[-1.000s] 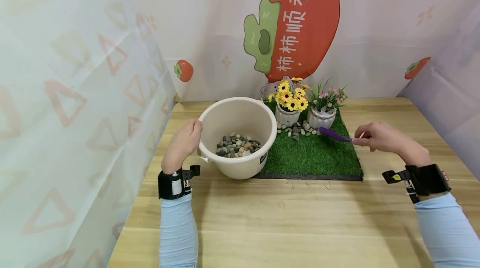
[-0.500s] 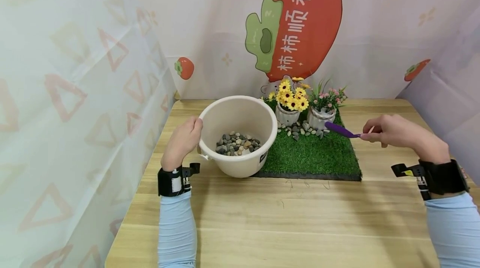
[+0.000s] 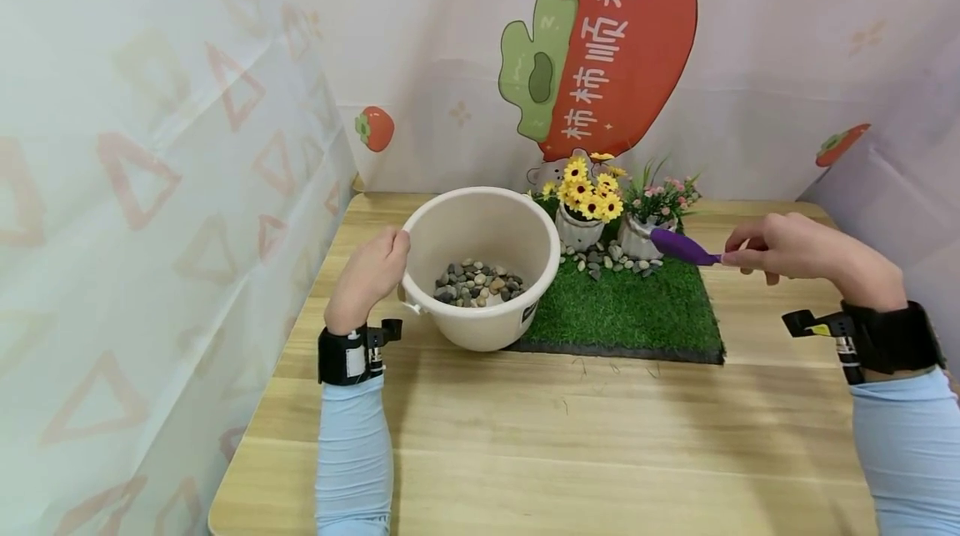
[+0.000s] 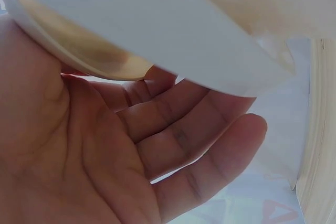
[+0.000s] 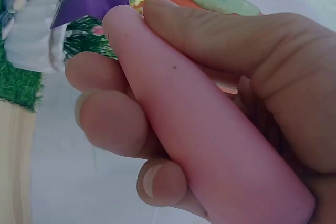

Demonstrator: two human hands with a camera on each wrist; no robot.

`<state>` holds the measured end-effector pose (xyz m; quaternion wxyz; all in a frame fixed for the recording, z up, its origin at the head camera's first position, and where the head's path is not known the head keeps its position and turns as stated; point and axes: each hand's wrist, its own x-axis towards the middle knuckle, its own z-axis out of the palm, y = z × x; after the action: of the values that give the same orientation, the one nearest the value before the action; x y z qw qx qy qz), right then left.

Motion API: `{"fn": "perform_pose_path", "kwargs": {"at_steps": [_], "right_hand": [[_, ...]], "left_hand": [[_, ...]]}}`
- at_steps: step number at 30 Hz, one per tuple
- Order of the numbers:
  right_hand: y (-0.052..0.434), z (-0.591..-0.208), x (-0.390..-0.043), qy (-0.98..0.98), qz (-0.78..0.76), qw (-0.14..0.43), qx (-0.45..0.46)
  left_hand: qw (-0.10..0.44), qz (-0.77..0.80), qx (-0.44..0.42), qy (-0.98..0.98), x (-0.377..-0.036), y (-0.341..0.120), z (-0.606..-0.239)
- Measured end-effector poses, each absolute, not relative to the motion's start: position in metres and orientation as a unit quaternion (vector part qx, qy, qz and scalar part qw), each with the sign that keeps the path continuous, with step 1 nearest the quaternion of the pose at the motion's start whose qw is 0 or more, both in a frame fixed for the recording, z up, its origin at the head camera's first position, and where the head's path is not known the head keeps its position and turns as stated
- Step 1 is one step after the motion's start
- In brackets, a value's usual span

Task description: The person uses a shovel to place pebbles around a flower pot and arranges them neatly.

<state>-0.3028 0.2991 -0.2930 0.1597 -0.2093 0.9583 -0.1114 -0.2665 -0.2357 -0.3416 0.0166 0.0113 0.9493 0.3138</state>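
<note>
My left hand (image 3: 369, 276) grips the left rim of a beige plastic bucket (image 3: 480, 333), which is tilted towards me. Grey and tan pebbles (image 3: 472, 280) lie inside on the bottom. In the left wrist view, the fingers (image 4: 181, 135) curve under the bucket's rim (image 4: 210, 40). At the right, my right hand (image 3: 802, 252) holds a small garden trowel (image 3: 682, 247) by its pink handle (image 5: 210, 129). Its purple blade overlaps the pot of pink flowers (image 3: 639, 240) in the head view; whether they touch I cannot tell.
A green turf mat (image 3: 630, 311) lies right of the bucket on the wooden table (image 3: 585, 444). On it stand a pot of yellow flowers (image 3: 579, 229) and the pink-flowered pot, with loose pebbles (image 3: 600, 259) around their bases. Printed cloth (image 3: 427, 86) hangs behind and at both sides.
My right hand has drawn the trowel to the right and up, away from the pebbles by the pots. The left hand stays on the bucket's rim.
</note>
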Motion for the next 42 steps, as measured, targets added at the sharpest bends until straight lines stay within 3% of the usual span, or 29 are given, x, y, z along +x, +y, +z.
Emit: {"fn": "perform_pose_path", "kwargs": {"at_steps": [19,34,42], "right_hand": [[0.26,-0.24,-0.286,0.96,-0.107,0.074,-0.248],[0.233,-0.233,-0.282,0.937,-0.131,-0.025,-0.324],[0.197,-0.226,-0.293,0.91,-0.101,-0.02,-0.402]], "left_hand": [[0.028,0.321,0.002,0.947,-0.268,-0.236,-0.34],[0.027,0.318,-0.003,0.948,-0.266,-0.236,-0.339],[0.029,0.318,-0.002,0.948,-0.267,-0.236,-0.342]]}}
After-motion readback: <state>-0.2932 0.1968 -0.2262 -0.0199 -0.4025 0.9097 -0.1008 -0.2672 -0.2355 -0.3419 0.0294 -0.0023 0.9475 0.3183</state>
